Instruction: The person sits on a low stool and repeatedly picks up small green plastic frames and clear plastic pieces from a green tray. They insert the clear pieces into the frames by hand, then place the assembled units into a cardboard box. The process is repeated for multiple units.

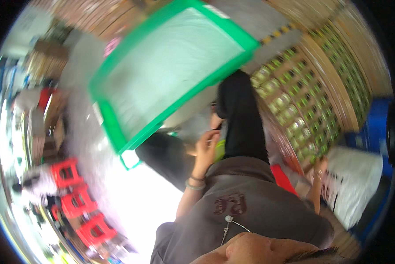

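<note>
My left hand [206,147] is over my lap, its fingers loosely bent and apart, with nothing visible in them. Beside it, between my legs, is a yellow-green thing [220,150], too blurred to name. My right hand [321,166] reaches out to the right, close to stacked trays of green-and-clear packed goods [294,105]; its fingers are smeared, so what it may hold is unclear. Ahead of me, over my knees, stands a green-rimmed tub [232,75] with a pale, whitish inside.
A white printed sack [356,180] lies at the right, in front of a blue drum [373,130]. Red stools [79,200] stand in a row at the left, with a person [37,182] beyond them. Brown cartons [105,15] are stacked at the far side.
</note>
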Demonstrator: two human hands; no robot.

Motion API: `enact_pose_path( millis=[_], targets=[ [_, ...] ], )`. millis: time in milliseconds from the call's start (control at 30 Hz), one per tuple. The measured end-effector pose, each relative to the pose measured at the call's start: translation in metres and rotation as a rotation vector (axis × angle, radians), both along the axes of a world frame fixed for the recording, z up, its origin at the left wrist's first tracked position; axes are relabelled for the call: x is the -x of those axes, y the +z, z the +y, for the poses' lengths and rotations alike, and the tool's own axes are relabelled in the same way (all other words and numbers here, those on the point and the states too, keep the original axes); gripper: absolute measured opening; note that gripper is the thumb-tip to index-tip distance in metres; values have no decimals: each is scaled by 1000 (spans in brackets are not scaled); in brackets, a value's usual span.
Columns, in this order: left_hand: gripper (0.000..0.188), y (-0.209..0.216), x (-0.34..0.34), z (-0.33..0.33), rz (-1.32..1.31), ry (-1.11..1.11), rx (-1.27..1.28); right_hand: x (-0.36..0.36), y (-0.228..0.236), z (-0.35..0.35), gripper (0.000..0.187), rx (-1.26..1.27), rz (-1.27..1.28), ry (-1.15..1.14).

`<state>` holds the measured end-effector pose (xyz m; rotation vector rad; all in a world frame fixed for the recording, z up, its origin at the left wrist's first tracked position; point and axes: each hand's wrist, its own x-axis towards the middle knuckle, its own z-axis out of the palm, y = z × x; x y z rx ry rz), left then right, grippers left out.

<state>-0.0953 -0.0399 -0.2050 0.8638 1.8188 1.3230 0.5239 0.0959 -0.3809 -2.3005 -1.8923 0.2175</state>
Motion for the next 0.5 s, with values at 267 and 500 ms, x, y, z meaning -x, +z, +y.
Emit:
enact_pose_path(
  millis=[267, 500],
  targets=[
    [69, 94, 13, 15, 478, -332, -365, 373, 270, 63, 43, 526, 686, 1060],
    [60, 90, 40, -47, 95, -269, -113, 606, 343, 44, 34, 1002, 425, 2334]
  ],
)
